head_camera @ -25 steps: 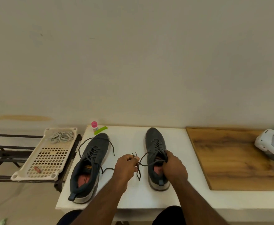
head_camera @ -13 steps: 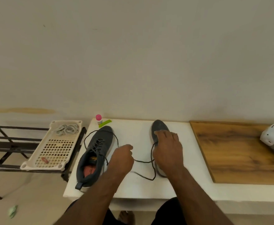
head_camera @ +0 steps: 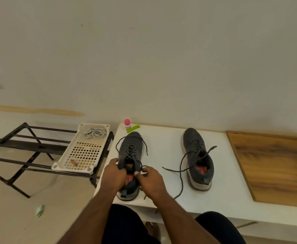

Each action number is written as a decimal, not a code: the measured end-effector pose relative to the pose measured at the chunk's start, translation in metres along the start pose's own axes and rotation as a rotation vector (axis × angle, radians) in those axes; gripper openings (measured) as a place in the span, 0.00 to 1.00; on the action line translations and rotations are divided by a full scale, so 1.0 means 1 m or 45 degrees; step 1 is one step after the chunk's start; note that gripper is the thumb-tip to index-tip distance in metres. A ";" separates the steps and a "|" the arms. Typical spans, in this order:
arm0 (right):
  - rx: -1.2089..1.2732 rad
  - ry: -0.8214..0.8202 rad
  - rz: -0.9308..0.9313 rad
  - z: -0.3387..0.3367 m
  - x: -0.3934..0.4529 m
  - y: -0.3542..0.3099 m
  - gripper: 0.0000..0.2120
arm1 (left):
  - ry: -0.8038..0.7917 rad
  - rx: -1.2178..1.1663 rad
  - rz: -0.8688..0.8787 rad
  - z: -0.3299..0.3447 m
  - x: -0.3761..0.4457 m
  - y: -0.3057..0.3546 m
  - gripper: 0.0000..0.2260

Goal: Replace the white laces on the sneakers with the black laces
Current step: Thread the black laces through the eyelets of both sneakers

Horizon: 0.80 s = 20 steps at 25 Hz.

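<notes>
Head view: both hands [head_camera: 112, 175] [head_camera: 151, 180] on left sneaker's [head_camera: 130, 155] collar and black lace [head_camera: 141, 167].

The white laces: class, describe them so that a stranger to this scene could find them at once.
Left of the white table stands a black metal rack carrying a cream perforated tray. The white laces lie bundled at the tray's far end, pale and loose, unlike the black laces threaded in both sneakers.
</notes>
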State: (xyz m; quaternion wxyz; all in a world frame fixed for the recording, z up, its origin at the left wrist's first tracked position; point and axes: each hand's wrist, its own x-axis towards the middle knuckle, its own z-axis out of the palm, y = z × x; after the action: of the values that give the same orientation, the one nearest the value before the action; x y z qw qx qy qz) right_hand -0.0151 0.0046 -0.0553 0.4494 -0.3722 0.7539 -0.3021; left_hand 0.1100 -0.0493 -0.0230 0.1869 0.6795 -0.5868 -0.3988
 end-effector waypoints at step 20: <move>0.688 0.400 -0.139 -0.109 -0.032 -0.025 0.07 | -0.157 -0.893 0.002 0.024 -0.026 0.064 0.07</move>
State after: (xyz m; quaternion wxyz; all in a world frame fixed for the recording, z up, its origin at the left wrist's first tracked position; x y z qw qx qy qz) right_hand -0.0959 0.0312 0.0242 0.3933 -0.2281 0.6853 -0.5689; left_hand 0.0503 -0.0351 0.0173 0.3732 0.5481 -0.4249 -0.6162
